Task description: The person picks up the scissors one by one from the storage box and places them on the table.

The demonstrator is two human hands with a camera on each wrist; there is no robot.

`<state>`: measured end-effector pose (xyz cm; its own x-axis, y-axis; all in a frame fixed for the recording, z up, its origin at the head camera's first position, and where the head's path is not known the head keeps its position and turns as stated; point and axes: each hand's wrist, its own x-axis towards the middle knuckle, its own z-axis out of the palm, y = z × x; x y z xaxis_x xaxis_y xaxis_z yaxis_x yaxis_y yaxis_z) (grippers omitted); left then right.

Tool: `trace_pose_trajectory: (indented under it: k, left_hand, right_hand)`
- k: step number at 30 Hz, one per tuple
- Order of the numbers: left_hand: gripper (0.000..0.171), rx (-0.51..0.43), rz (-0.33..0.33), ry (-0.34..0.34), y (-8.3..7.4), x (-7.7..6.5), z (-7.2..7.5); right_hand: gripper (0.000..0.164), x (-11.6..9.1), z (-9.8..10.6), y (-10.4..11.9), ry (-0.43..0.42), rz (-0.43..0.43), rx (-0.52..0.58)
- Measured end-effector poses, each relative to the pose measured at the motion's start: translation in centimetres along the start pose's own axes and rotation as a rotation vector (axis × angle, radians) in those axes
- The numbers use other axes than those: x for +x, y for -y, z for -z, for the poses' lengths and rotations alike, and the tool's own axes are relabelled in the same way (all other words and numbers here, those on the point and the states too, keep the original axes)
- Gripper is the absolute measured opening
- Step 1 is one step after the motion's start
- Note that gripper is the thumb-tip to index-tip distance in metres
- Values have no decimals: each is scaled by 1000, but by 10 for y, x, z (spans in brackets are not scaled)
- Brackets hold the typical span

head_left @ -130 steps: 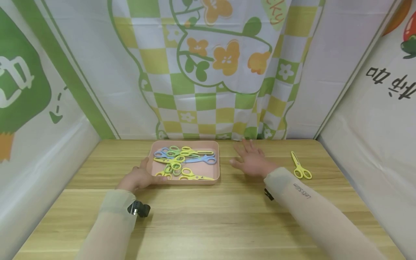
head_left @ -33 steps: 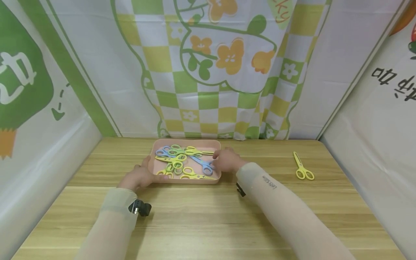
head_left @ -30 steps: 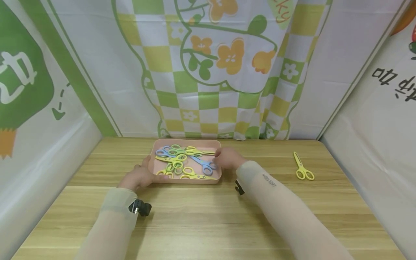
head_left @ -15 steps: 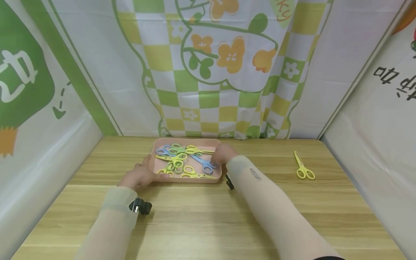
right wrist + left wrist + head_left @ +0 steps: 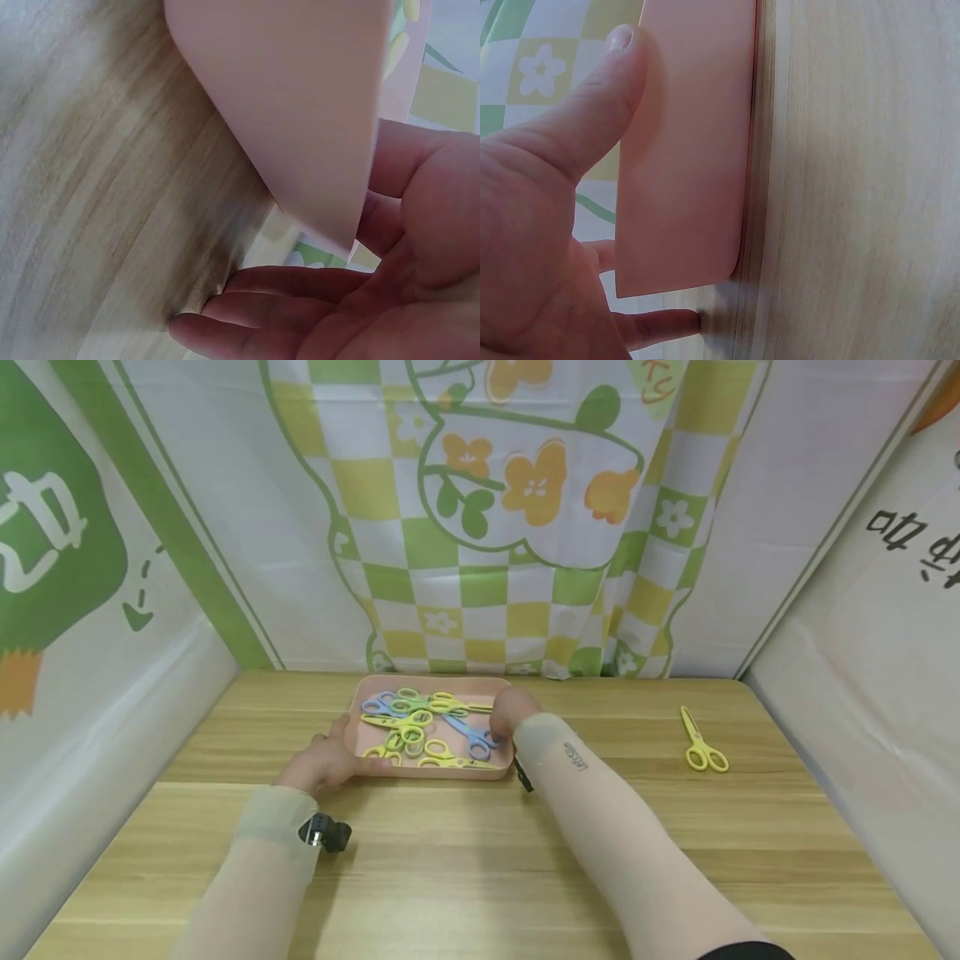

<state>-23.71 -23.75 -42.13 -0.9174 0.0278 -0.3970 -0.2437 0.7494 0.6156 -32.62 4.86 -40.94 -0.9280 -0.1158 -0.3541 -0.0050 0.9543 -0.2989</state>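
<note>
A pink tray (image 5: 442, 773) holds several children's scissors in yellow, blue and green. My left hand (image 5: 318, 766) holds its front left corner; in the left wrist view the thumb (image 5: 604, 90) lies against the front wall and a finger (image 5: 660, 324) reaches past the corner. My right hand (image 5: 516, 710) is at the tray's right end, beside the blue scissors (image 5: 480, 742). In the right wrist view, thumb and index finger pass behind the wall (image 5: 292, 90), tips hidden, while the other fingers (image 5: 217, 330) stretch outside, down by the table. Whether it pinches anything cannot be seen.
One pair of yellow scissors (image 5: 703, 752) lies apart on the wooden table (image 5: 465, 860), right of the tray. A checked cloth (image 5: 487, 585) with flower prints hangs behind the table. White printed walls stand on both sides.
My right hand has come left from the table to the tray's right end, its forearm swinging left. The blue scissors in the tray have turned, handles toward the front. My left hand stays put.
</note>
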Motion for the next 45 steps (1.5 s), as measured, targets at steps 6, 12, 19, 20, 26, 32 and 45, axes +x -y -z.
trace_pose_trajectory:
  k: [6, 12, 19, 20, 26, 32, 45]
  left_hand:
    - [136, 18, -14, -10, 0, 1, 0]
    - [137, 13, -20, -6, 0, 2, 0]
    - [138, 59, -24, 3, 0, 4, 0]
    - [138, 67, -22, 2, 0, 4, 0]
    - [137, 56, -37, 6, 1, 4, 0]
    - [138, 28, -23, -2, 0, 3, 0]
    - [140, 94, 5, 16, 5, 10, 2]
  right_hand:
    - [11, -1, 3, -2, 8, 8, -33]
    - [13, 0, 8, -7, 23, 34, -53]
    - [14, 0, 14, -10, 83, 93, -101]
    - [14, 0, 15, -11, 90, 102, -103]
    - [13, 2, 19, -19, 108, 145, -46]
    - [24, -1, 24, -25, 102, 198, -56]
    - [18, 1, 30, -38, 139, 337, -41]
